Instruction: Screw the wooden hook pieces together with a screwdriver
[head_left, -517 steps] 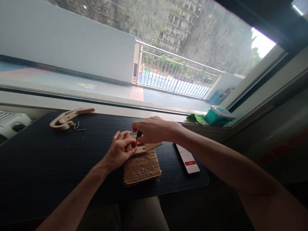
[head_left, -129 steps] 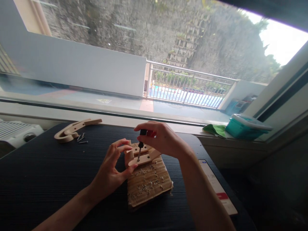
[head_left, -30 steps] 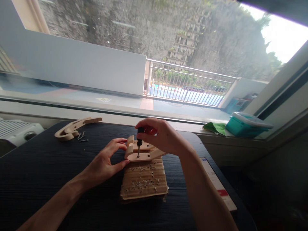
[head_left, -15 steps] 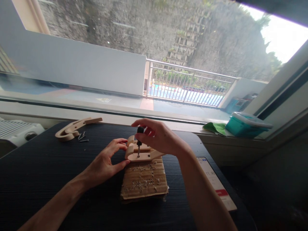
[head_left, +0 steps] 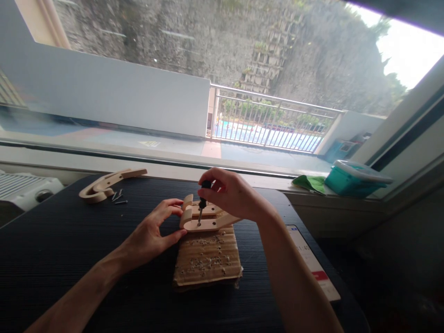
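Observation:
A light wooden hook-shaped piece (head_left: 208, 224) rests on the far end of a brown cardboard pad (head_left: 207, 262) on the black table (head_left: 69, 259). My right hand (head_left: 231, 194) is closed round the black handle of a small screwdriver (head_left: 202, 201), held upright with its tip down on the wooden piece. My left hand (head_left: 152, 231) curls against the left end of that piece, thumb and fingers bracing it.
A second wooden hook (head_left: 104, 185) and a few loose screws (head_left: 118, 198) lie at the table's far left. A phone (head_left: 312, 263) lies to the right by my forearm. A teal box (head_left: 357, 180) and green cloth (head_left: 310, 183) sit on the windowsill. A white appliance (head_left: 24, 190) stands far left.
My right hand's fingers have shifted on the screwdriver handle, as in turning it. The left hand, the wooden piece and the cardboard have stayed in place over the last second.

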Motion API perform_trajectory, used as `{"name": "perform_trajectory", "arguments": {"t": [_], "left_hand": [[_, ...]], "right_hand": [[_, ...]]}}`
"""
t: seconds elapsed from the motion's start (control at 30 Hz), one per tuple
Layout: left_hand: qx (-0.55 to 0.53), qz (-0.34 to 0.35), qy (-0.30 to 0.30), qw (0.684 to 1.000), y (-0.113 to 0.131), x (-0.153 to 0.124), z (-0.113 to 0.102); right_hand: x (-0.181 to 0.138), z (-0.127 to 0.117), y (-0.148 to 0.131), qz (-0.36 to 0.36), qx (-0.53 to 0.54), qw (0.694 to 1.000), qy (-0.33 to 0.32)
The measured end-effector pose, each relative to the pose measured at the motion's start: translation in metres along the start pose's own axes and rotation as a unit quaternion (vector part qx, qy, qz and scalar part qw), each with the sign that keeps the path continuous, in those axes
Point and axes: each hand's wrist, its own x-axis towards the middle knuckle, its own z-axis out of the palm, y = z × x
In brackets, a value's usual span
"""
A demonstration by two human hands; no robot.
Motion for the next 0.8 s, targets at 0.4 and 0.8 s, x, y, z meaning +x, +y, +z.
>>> {"name": "perform_trajectory", "arguments": {"t": [0.4, 0.8], "left_hand": [[-0.012, -0.053, -0.048, 0.997, 0.0, -0.0003, 0.0006], [-0.045, -0.099, -0.088, 0.99, 0.0023, 0.0002, 0.0022]], "right_hand": [[-0.0014, -0.0029, 0.0003, -0.006, -0.03, 1.0, 0.0], [-0.0029, -0.0085, 0.0015, 0.0, 0.018, 1.0, -0.021]]}}
